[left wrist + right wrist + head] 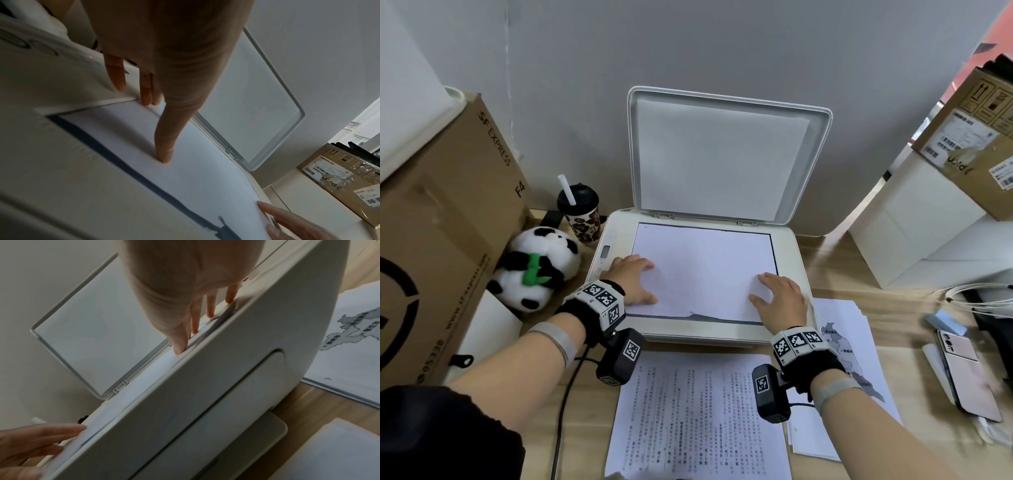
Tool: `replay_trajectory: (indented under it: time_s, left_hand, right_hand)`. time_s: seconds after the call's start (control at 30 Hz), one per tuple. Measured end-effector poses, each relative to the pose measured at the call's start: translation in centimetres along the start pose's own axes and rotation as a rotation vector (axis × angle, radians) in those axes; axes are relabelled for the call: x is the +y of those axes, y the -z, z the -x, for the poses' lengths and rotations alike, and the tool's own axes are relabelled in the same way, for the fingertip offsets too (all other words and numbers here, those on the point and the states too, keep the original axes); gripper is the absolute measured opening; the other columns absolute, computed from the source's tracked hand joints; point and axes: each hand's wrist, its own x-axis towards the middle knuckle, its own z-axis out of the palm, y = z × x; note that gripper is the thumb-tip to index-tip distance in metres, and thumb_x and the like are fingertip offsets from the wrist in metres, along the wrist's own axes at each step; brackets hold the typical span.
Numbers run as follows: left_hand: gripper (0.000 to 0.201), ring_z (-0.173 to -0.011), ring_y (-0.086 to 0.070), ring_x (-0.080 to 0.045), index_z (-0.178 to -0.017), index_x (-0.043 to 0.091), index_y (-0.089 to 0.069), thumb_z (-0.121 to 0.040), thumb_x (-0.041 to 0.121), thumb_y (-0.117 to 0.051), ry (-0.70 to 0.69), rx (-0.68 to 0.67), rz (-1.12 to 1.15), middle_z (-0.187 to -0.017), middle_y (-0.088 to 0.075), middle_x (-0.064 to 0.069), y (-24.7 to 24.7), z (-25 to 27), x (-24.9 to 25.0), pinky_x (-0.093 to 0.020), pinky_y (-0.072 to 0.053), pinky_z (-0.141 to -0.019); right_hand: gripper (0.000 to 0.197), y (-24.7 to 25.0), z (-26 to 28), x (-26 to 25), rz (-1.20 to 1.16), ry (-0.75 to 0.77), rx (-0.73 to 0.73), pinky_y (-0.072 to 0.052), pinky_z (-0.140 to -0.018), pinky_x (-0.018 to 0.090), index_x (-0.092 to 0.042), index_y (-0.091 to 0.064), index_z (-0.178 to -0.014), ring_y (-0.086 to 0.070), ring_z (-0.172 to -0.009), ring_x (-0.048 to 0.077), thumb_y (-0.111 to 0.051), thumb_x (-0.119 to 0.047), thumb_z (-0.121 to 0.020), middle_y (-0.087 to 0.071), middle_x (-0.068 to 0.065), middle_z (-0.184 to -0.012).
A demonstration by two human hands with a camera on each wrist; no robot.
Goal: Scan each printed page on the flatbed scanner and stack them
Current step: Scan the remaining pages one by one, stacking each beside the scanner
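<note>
A white flatbed scanner [792, 246] stands on the desk with its lid [726, 154] raised against the wall. A blank-side-up sheet [705, 270] lies on the glass, a dark strip of glass showing along its near edge. My left hand [633, 279] rests flat on the sheet's left edge, fingers straight [164, 146]. My right hand [779, 296] presses flat on the sheet's right side, its fingers [180, 344] straight near the glass border. A printed text page [688, 418] lies in front of the scanner. A stack with a map page [859, 342] lies to its right.
A large cardboard box [441, 246], a plush panda [537, 267] and a lidded cup with a straw [578, 212] crowd the left. At right are white boxes [914, 219], a labelled carton [976, 137], a phone [965, 370] and cables [983, 294].
</note>
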Motion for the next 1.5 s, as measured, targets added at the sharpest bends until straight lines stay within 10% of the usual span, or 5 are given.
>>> replay_trajectory:
  time_s: [0.63,0.87,1.13,1.23,1.5]
  left_hand:
    - [0.079,-0.141,-0.018,-0.022,-0.143,0.03,-0.03,-0.076,0.04,-0.071,-0.011,-0.037,-0.05,-0.155,-0.019,0.006,0.4,0.1,0.3,-0.045,-0.027,-0.111]
    - [0.068,-0.13,-0.036,-0.027,-0.136,0.025,-0.042,-0.076,0.036,-0.073,-0.002,0.189,0.202,-0.142,-0.033,-0.009,1.8,-1.7,0.6,-0.041,-0.032,-0.11]
    - [0.071,-0.072,-0.06,-0.02,-0.148,0.012,-0.018,-0.089,0.011,-0.058,0.102,0.286,0.947,-0.1,-0.059,-0.011,10.1,-6.7,3.4,-0.03,-0.047,-0.056]
    - [0.016,-0.041,-0.051,-0.007,-0.111,0.024,-0.047,-0.098,0.015,-0.043,0.177,0.284,1.231,-0.074,-0.051,-0.004,12.5,-7.6,4.0,-0.02,-0.03,-0.044]
    - [0.045,-0.048,-0.045,-0.008,-0.134,0.016,-0.04,-0.092,0.001,-0.034,0.138,0.451,1.343,-0.07,-0.058,-0.002,13.9,-7.5,3.3,-0.016,-0.027,-0.039]
  right_hand:
    - [0.048,0.1,-0.1,-0.1,-0.018,-0.031,-0.012,-0.014,-0.115,0.033,-0.026,-0.048,-0.136,-0.023,-0.142,0.012,-0.059,-0.036,-0.09,-0.04,-0.013,-0.147]
    - [0.03,0.8,-1.3,0.5,-0.496,-0.118,0.248,-0.03,-0.11,0.031,-0.013,-0.061,-0.119,-0.042,-0.13,0.02,-0.06,-0.014,-0.089,-0.053,0.002,-0.135]
    - [0.024,2.5,-2.8,1.6,-0.984,-0.447,0.34,-0.047,-0.083,0.027,-0.013,-0.065,-0.102,-0.056,-0.095,0.019,-0.048,0.0,-0.091,-0.06,0.001,-0.101]
    - [0.024,2.9,-3.4,2.0,-1.193,-0.55,0.324,-0.045,-0.065,0.02,-0.019,-0.063,-0.082,-0.057,-0.077,0.012,-0.049,-0.003,-0.093,-0.06,-0.001,-0.092]
    - [0.029,3.8,-3.3,2.6,-1.26,-0.599,0.371,-0.042,-0.062,0.02,-0.02,-0.061,-0.077,-0.057,-0.071,0.011,-0.045,-0.001,-0.091,-0.061,-0.001,-0.083]
